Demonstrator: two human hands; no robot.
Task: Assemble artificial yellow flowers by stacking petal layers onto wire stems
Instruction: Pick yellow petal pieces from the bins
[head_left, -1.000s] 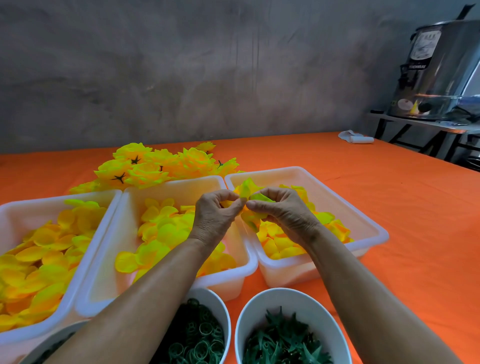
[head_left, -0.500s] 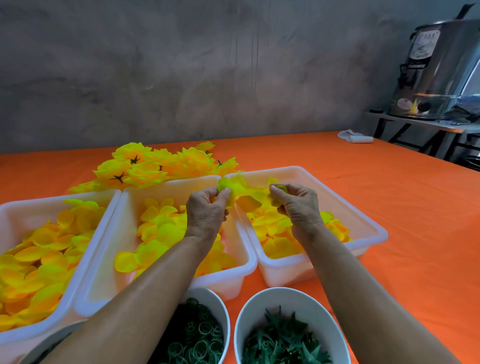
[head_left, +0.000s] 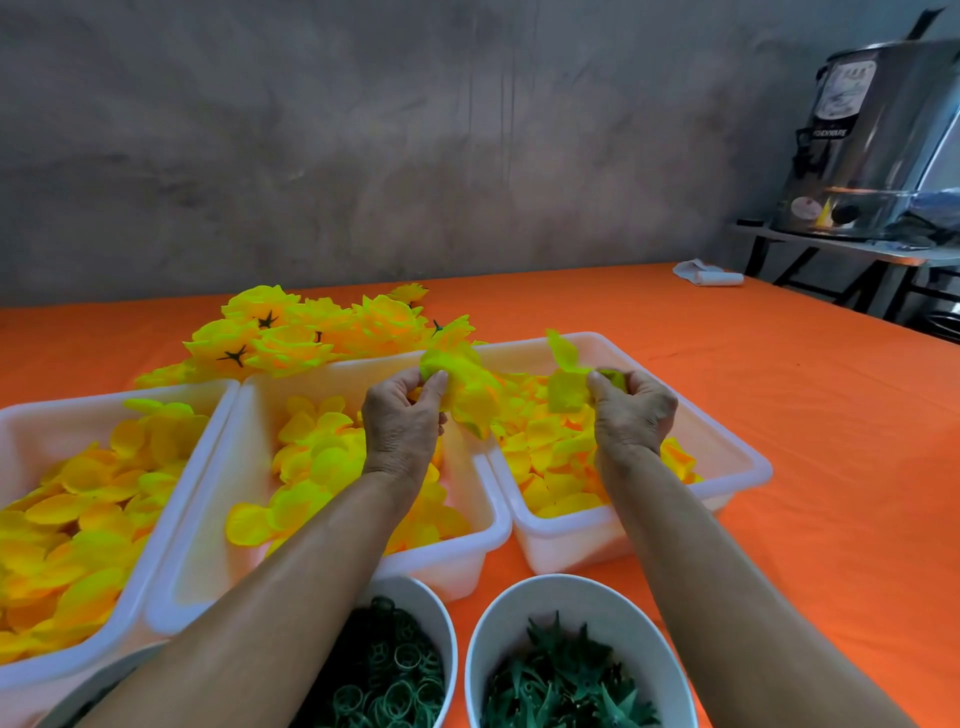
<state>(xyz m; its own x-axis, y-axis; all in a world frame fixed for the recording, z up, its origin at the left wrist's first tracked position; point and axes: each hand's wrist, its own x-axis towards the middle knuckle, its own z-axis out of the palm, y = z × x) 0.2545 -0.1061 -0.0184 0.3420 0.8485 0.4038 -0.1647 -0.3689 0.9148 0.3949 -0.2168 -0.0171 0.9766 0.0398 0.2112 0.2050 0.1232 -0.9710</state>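
Observation:
My left hand (head_left: 401, 415) pinches a bunch of yellow petal layers (head_left: 470, 384) above the gap between the middle tray (head_left: 332, 379) and the right tray (head_left: 737, 457). My right hand (head_left: 631, 410) pinches a separate yellow-green petal piece (head_left: 566, 387) over the right tray. The two hands are apart, each with its own petals. All three white trays hold loose yellow petals; the left tray (head_left: 202, 467) is at the left edge. No wire stem is visible in either hand.
A pile of finished yellow flowers (head_left: 291, 332) lies behind the trays on the orange tablecloth (head_left: 805, 415). Two white bowls sit at the front, one with green rings (head_left: 395, 680), one with green calyx pieces (head_left: 566, 680). A steel urn (head_left: 872, 140) stands on a side table at right.
My hands were together on one clump of petals over the right tray. They have pulled apart, the left moving left and the right moving right, each keeping part of the petals.

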